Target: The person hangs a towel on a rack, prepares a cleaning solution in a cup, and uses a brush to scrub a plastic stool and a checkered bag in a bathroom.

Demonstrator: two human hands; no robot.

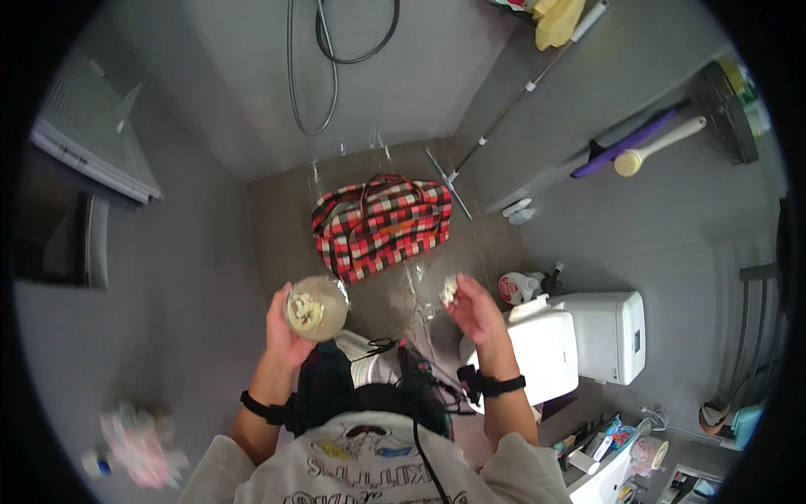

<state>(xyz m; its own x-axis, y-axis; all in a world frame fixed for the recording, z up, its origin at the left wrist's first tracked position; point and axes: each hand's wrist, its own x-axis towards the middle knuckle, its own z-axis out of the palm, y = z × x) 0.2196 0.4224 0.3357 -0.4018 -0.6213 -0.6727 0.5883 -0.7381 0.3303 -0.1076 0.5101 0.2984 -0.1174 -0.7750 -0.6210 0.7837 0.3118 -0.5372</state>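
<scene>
My left hand (pixel 281 331) grips the side of a round clear cup or bowl (pixel 334 309), held out in front of me. Inside it lies a pale yellowish mass (pixel 306 312) that I cannot name for certain. Between the thumb and fingers of my right hand (pixel 478 313) is a small whitish crumbly lump (pixel 449 291). A red, black and white checked fabric bag (pixel 384 223) with dark handles rests on the wet tiled floor (pixel 280 227), beyond both hands. Each wrist wears a black strap.
A white toilet (pixel 541 359) stands at my right, beside a cleaning-fluid bottle (pixel 518 288). A long-handled floor squeegee (pixel 449 181) leans along the right wall. A shower hose (pixel 337 75) hangs on the far wall. At lower right, a small cabinet (pixel 607 475) carries several toiletries.
</scene>
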